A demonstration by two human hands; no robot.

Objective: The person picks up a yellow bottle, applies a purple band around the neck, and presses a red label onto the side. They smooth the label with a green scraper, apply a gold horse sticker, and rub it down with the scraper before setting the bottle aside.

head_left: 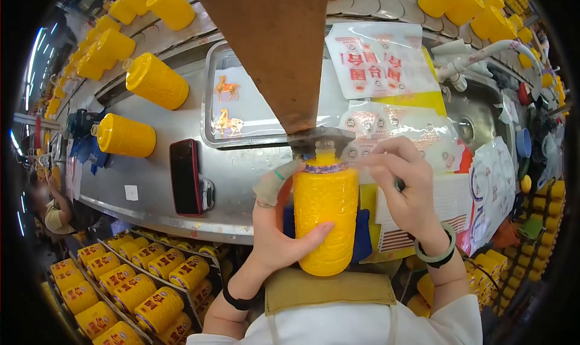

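My left hand (279, 224) is wrapped round a yellow embossed bottle (326, 224), thumb across its front, and a pale covering sits on one finger. The bottle stands nearly upright before my apron, its clear knobbed neck at the top. Around its shoulder lies a purple patterned strip (323, 168). My right hand (402, 179) is closed in a pinch at the strip's right end, where a blurred translucent edge reaches the fingertips. Behind the bottle a blue cloth (362, 236) shows partly. To the right lie printed decal sheets (399, 130) with red and dark marks.
A metal tray (208, 118) holds a sheet with two golden horse decals. Left are a phone (185, 177) and two yellow bottles (127, 135). A brown post (272, 49) rises ahead. Racked labelled bottles (160, 309) stand lower left; a conveyor (368, 1) carries more at the back.
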